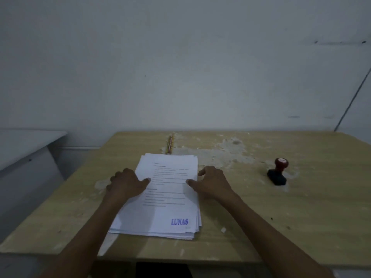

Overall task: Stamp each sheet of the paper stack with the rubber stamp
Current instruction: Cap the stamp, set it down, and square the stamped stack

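Note:
A stack of white printed sheets (166, 197) lies in the middle of the wooden table (281, 207). The top sheet bears a blue "LUNAS" stamp mark (179, 221) near its lower right corner. My left hand (128, 183) rests on the stack's left edge, thumb on the paper. My right hand (212, 182) rests at the stack's right edge, fingers spread and thumb on the sheet. Neither hand grips anything. The rubber stamp (278, 171), with a red knob and black base, stands upright on the table to the right, well apart from my right hand.
A pencil (170, 144) lies beyond the stack near the table's far edge. The tabletop is worn with pale peeled patches (230, 151). A white wall stands behind. A white surface (24, 147) sits to the left, beyond a gap.

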